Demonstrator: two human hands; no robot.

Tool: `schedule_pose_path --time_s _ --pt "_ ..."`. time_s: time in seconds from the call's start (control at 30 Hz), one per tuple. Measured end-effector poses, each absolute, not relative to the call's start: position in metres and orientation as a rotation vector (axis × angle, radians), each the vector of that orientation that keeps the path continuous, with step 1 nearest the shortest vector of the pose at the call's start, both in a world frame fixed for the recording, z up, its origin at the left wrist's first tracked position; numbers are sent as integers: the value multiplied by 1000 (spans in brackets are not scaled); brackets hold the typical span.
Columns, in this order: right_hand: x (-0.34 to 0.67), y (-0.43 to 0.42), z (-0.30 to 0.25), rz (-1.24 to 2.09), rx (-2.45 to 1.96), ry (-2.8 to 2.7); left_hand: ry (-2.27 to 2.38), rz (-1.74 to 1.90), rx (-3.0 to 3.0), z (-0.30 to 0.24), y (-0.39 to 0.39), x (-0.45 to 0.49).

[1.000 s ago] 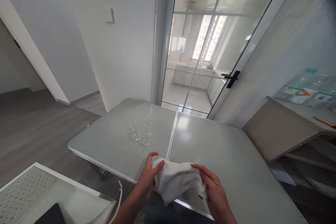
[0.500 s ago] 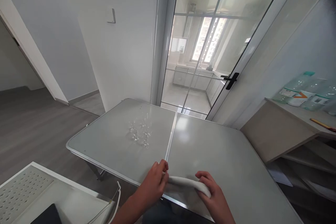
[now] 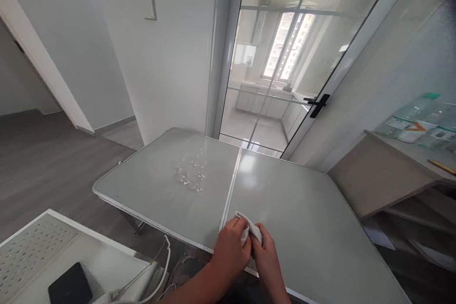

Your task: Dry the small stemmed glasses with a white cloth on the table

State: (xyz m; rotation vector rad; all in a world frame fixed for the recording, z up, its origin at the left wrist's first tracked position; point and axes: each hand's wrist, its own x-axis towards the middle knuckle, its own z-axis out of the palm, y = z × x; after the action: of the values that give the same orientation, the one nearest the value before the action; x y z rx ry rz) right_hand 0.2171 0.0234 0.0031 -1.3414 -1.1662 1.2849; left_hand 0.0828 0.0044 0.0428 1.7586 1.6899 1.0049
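Note:
A white cloth (image 3: 253,231), bunched and folded over, is gripped between my two hands above the front edge of the grey table (image 3: 292,209). My left hand (image 3: 233,242) is closed round its left part, fingers curled over it. Pressed close against that, my right hand (image 3: 264,249) is closed on the right end of the cloth. Part of the cloth is hidden behind the fingers. Several small clear stemmed glasses (image 3: 190,175) stand in a cluster on the table's left half, apart from both hands.
Lower left is a white surface with a perforated panel (image 3: 30,251), a dark phone-like object (image 3: 70,285) and a white cable (image 3: 166,263). Plastic bottles (image 3: 413,121) stand on a shelf (image 3: 392,171) at right. Behind the table is a glass door (image 3: 267,71) with a black handle.
My hands have come together, and the cloth, earlier stretched sideways between them, is now folded and bunched. The view has shifted slightly. The glasses stay where they were.

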Motion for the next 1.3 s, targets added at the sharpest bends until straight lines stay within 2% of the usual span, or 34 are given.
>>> schedule_pose_path --time_s 0.13,0.27,0.43,0.53,0.73,1.0,1.13,1.2,1.3 --pt "213 19 2 1667 -1163 -685 1332 1065 1741 44 -6 88" --pt "231 23 -1 1721 -1107 -788 1155 1092 1688 35 -16 76" --pt "252 19 -16 1515 -1333 -663 1882 1619 1427 18 9 29" --pt "266 15 -23 1378 -1437 -640 2245 1668 1242 9 39 -5" --pt "280 10 -24 1346 -1515 -703 2239 1528 1264 -5 77 -22" --pt "283 20 -27 1367 -1510 -677 2044 1406 1466 3 85 -8" --pt "279 29 -1 1027 -1525 -806 1783 1286 1756 7 62 24" --pt "276 27 14 842 -1483 -1070 1662 1134 1914 6 43 41" --pt "269 18 24 748 -1294 -1523 1614 920 2064 2 21 57"
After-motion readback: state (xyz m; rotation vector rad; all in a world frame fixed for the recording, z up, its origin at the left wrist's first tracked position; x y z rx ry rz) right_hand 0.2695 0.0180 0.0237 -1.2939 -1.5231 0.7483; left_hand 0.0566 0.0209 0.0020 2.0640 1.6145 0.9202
